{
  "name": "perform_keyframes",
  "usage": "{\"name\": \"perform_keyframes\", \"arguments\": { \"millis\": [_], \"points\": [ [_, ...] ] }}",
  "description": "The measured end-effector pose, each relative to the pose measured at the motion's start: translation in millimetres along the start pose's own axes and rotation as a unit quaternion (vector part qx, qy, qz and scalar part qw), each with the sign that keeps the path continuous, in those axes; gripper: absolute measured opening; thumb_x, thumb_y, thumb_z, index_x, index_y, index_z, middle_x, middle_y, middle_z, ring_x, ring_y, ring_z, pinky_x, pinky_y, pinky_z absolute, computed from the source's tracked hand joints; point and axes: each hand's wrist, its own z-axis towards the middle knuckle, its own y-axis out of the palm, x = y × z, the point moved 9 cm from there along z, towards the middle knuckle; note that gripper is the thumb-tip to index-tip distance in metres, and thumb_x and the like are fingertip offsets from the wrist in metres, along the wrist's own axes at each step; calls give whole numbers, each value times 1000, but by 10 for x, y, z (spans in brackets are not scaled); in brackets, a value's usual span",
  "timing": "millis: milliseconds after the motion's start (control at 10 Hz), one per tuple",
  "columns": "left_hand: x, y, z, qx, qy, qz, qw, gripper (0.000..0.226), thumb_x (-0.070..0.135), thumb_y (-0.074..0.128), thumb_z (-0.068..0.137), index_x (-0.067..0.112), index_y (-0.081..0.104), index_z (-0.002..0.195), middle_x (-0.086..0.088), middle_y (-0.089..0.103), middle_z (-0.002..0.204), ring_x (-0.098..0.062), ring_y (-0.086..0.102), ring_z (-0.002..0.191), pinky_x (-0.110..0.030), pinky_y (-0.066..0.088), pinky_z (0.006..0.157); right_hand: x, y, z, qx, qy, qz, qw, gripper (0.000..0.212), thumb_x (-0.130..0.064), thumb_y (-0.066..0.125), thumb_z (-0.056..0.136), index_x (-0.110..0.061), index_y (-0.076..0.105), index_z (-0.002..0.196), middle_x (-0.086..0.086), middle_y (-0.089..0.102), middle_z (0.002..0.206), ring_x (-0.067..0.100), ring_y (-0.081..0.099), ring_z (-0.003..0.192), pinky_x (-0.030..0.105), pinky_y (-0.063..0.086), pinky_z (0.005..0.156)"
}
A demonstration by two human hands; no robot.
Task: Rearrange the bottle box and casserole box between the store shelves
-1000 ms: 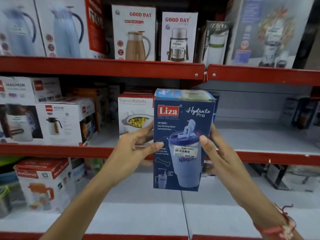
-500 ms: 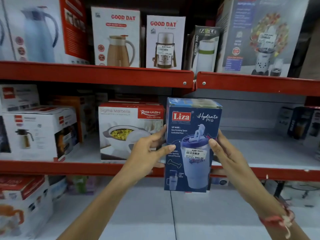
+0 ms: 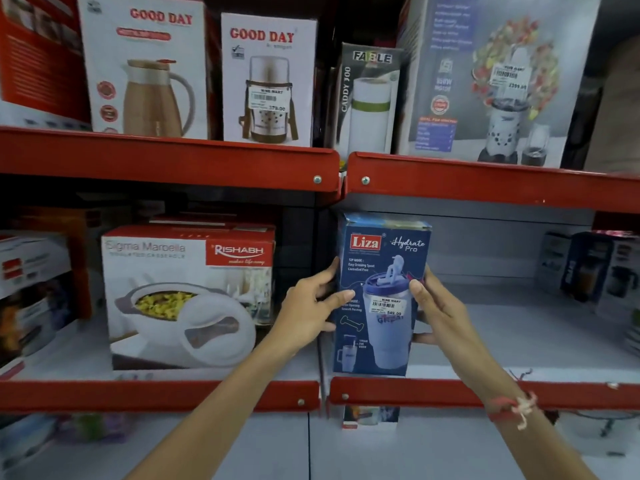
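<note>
The blue Liza bottle box stands upright at the front left corner of the right-hand middle shelf, its base at the red shelf lip. My left hand grips its left side and my right hand grips its right side. The white and red Rishabh casserole box sits on the left-hand middle shelf, just left of my left hand and apart from the bottle box.
Flask, caddy and blender boxes fill the top shelf above a red rail. Dark boxes stand at the far right of the middle shelf, more boxes at its far left. A small box sits on the bottom shelf.
Both hands carried the bottle box up and forward from in front of the lower shelf onto the right middle shelf. The view moved closer to the shelves.
</note>
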Motion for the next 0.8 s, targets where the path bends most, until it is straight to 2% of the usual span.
{"name": "perform_keyframes", "arguments": {
  "millis": [100, 200, 300, 400, 500, 600, 700, 800],
  "points": [
    [-100, 66, 151, 0, -15, 8, 1000, 62, 24, 64, 91, 27, 36, 146, -2, 64, 131, -14, 64, 110, -39, 63, 75, 191, -21, 194, -5, 22, -3, 1000, 56, -53, 51, 86, -41, 48, 141, -4, 66, 131, 24, 66, 115, 41, 63, 72],
    [-241, 142, 206, -3, -29, 4, 1000, 61, 23, 64, 91, 28, 37, 145, -1, 64, 129, -9, 63, 102, -31, 64, 69, 414, -68, 275, 10, 44, -6, 999, 63, -53, 51, 84, -36, 45, 144, 1, 62, 135, 27, 63, 118, 33, 62, 64],
    [-316, 164, 235, 3, -37, -2, 999, 62, 23, 65, 89, 30, 37, 145, -6, 62, 135, -12, 62, 105, -28, 63, 68, 545, -104, 321, 18, 56, -11, 998, 72, -55, 50, 81, -33, 40, 148, 5, 56, 143, 32, 57, 125, 37, 60, 70],
    [-330, 156, 235, 7, -39, -9, 999, 63, 22, 66, 89, 30, 37, 145, -7, 60, 136, -15, 62, 108, -30, 64, 68, 558, -104, 331, 18, 59, -12, 998, 72, -54, 49, 81, -32, 39, 149, 5, 54, 145, 33, 55, 128, 52, 57, 84],
    [-325, 156, 201, 5, -39, -10, 999, 64, 21, 65, 90, 30, 35, 146, -8, 59, 137, -21, 62, 116, -39, 63, 74, 550, -90, 329, 15, 57, -10, 998, 63, -48, 47, 90, -32, 37, 150, 5, 53, 146, 33, 54, 129, 59, 54, 92],
    [-327, 151, 181, 4, -43, -8, 999, 64, 21, 64, 90, 30, 33, 146, -9, 58, 138, -24, 61, 118, -46, 62, 80, 516, -48, 292, 6, 57, -12, 998, 69, -52, 46, 85, -33, 35, 151, 5, 52, 146, 33, 53, 130, 57, 54, 91],
    [-287, 130, 149, -7, -54, -3, 998, 64, 19, 63, 91, 29, 32, 147, -11, 56, 140, -24, 60, 120, -48, 60, 84, 471, -24, 280, 8, 67, -21, 997, 64, -51, 45, 90, -33, 35, 150, 5, 53, 146, 32, 53, 129, 58, 53, 93],
    [-281, 92, 68, -1, -50, 26, 998, 66, 21, 63, 92, 24, 29, 149, -12, 50, 146, -26, 55, 127, -43, 55, 95, 446, -53, 235, 41, 72, -42, 996, 56, -45, 43, 98, -35, 31, 152, 3, 50, 150, 28, 51, 130, 57, 50, 97]
  ]
}}
